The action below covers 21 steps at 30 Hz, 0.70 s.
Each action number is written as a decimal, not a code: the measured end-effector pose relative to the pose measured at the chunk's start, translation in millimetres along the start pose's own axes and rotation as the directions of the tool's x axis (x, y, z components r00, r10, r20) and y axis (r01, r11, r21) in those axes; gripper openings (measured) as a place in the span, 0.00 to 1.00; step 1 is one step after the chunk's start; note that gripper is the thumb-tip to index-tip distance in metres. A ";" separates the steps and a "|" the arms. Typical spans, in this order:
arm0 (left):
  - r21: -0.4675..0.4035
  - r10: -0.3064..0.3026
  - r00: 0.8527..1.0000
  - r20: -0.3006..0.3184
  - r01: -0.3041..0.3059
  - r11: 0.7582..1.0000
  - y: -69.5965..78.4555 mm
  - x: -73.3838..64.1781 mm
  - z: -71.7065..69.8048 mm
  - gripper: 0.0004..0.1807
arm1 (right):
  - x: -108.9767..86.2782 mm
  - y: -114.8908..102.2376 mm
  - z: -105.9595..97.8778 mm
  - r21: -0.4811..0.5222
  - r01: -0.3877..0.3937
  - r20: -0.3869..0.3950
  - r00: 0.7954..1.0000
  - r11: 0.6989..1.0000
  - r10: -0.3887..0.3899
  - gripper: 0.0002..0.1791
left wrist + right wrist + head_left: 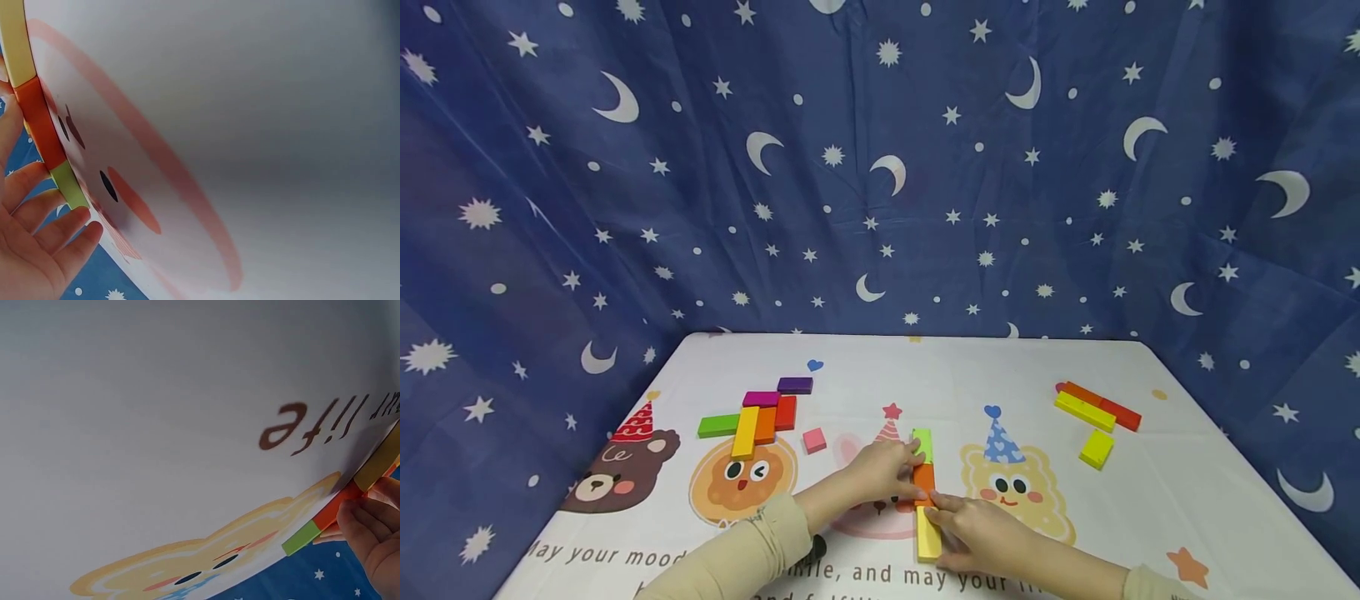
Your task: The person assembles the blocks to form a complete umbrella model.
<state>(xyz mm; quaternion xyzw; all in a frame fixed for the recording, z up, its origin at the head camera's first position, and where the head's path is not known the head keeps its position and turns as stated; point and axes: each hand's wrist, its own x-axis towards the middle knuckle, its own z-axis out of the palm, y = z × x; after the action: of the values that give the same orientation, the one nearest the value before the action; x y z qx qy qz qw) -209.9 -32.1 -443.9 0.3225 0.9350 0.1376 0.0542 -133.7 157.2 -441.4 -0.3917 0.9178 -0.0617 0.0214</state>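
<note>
Near the table's front middle, a light green block, an orange block and a yellow block lie end to end in one line. My left hand is on the line's left side, thumb by the orange block and fingertips at the green one. In the left wrist view its fingers are spread and extended along the blocks. From the right, my right hand touches the line where orange meets yellow. Its fingers lie against the blocks in the right wrist view.
At the left is a cluster of blocks, with a green block, a purple block and a small pink block. At the right lie a red block and a yellow block. A starry blue curtain hangs behind.
</note>
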 end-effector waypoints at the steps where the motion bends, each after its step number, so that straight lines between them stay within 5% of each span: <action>1: 0.000 0.000 1.000 0.000 0.000 1.000 -0.3 -0.1 0.1 0.33 | -0.1 -0.1 -0.4 0.006 0.001 0.000 1.000 1.000 -0.001 0.32; 21: 0.092 0.068 0.998 -0.012 -0.067 0.994 3.7 -6.7 4.8 0.28 | -6.8 3.9 -0.1 -0.039 0.031 -0.005 0.999 0.999 -0.032 0.35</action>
<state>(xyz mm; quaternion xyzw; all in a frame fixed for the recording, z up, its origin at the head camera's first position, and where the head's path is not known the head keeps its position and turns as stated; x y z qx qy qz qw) -201.6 -32.3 -447.3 0.3551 0.9292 0.0988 0.0277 -131.8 164.7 -441.8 -0.4063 0.9126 -0.0454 0.0102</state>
